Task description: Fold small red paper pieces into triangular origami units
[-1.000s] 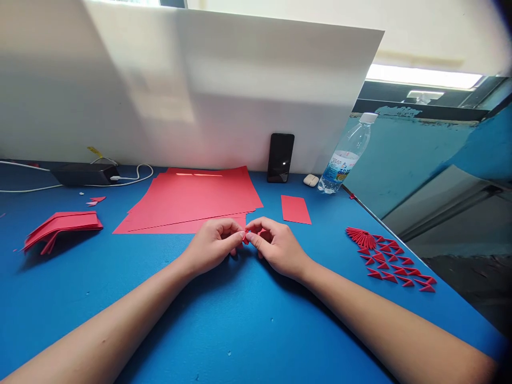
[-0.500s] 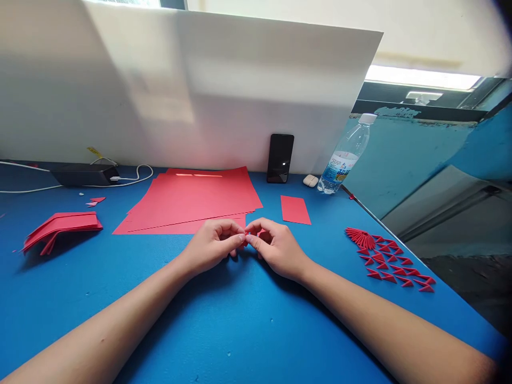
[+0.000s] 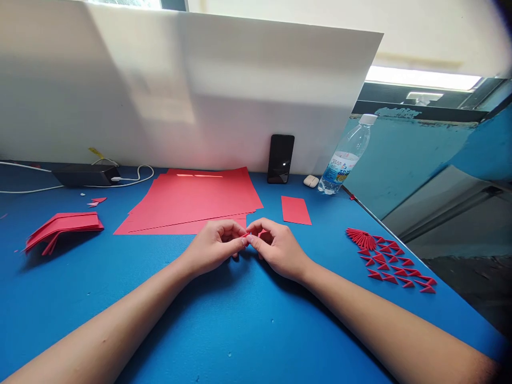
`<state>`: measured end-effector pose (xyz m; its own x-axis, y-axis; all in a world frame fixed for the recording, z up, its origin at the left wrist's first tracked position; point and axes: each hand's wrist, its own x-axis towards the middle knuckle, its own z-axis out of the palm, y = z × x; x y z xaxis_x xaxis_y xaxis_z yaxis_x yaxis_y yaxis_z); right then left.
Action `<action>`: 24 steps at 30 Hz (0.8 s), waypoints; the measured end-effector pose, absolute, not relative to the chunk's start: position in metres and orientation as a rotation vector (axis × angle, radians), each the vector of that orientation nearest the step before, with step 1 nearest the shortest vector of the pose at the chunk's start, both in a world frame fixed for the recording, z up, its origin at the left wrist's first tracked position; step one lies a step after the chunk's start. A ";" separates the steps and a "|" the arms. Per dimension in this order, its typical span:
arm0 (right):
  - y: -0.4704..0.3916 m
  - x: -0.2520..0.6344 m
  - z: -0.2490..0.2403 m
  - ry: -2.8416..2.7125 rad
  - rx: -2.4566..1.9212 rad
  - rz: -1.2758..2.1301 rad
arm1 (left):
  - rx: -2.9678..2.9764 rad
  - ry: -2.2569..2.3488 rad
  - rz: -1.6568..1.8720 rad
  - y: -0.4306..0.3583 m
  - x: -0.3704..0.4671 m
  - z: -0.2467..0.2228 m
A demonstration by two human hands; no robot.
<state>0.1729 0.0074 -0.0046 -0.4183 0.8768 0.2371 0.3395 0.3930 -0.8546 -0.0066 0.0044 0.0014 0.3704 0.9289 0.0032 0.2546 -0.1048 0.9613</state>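
Between my two hands, just above the blue table, is a small folded red paper piece [image 3: 247, 238], mostly covered by fingers. My left hand [image 3: 217, 246] pinches its left side with thumb and forefinger. On the other side my right hand [image 3: 276, 246] is closed on the same piece, thumb in front. Behind my hands lie large red paper sheets [image 3: 196, 194], slightly fanned. A small red paper rectangle [image 3: 296, 210] rests beyond my right hand. Far to the right are several folded red paper triangles [image 3: 394, 260], some nested in a fan [image 3: 362, 238].
A stack of folded red strips [image 3: 64, 226] lies at the left, near red scraps [image 3: 97, 201]. Along the back stand a black box with white cable [image 3: 86, 175], a phone [image 3: 280, 159], a white earbud case [image 3: 311, 181] and a plastic bottle [image 3: 341, 162]. The table's edge [image 3: 400, 241] slants down right.
My fingertips have shifted slightly on the folded paper piece, and a bit more of its red shows between them. Both hands stay in nearly the same place.
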 end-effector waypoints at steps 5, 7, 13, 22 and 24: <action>0.008 0.173 -0.005 -1.960 -1.035 0.968 | 1.615 1.081 0.813 0.004 -0.006 0.001; 0.008 0.173 -0.005 -1.968 -1.034 0.973 | 1.635 1.076 0.811 0.004 -0.007 0.001; 0.007 0.173 -0.004 -1.986 -1.038 0.966 | 1.729 1.085 0.806 0.003 -0.007 -0.002; 0.008 0.173 -0.004 -2.001 -1.043 0.930 | 1.834 1.137 0.789 0.002 -0.005 -0.001; 0.008 0.173 -0.004 -2.001 -1.043 0.932 | 1.836 1.141 0.791 0.002 -0.004 -0.001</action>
<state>0.1733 0.0083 -0.0045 -0.4426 0.8640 0.2400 0.3723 0.4206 -0.8274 -0.0044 0.0021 -0.0006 0.3935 0.9151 0.0880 0.4032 -0.2578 0.8780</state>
